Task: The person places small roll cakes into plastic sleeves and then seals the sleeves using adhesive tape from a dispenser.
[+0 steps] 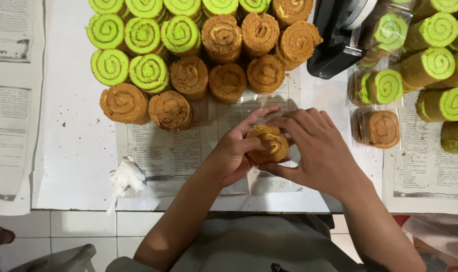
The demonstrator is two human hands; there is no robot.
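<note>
Both hands hold one brown swirl roll cake slice (269,144) above the paper-covered table (73,151). My left hand (234,151) grips it from the left, fingers reaching over the top. My right hand (314,148) covers it from the right. A piece of clear plastic wrap (252,177) hangs below the slice. Behind the hands stand several unwrapped slices, green ones (138,40) at the back left and brown ones (224,55) beside and in front of them.
Wrapped slices, one brown (377,128) and one green (382,86), lie at the right with further green rolls (443,103). A black device (337,38) stands at the back. A crumpled white plastic scrap (125,177) lies at the front left. Newspaper sheets (10,100) cover the left.
</note>
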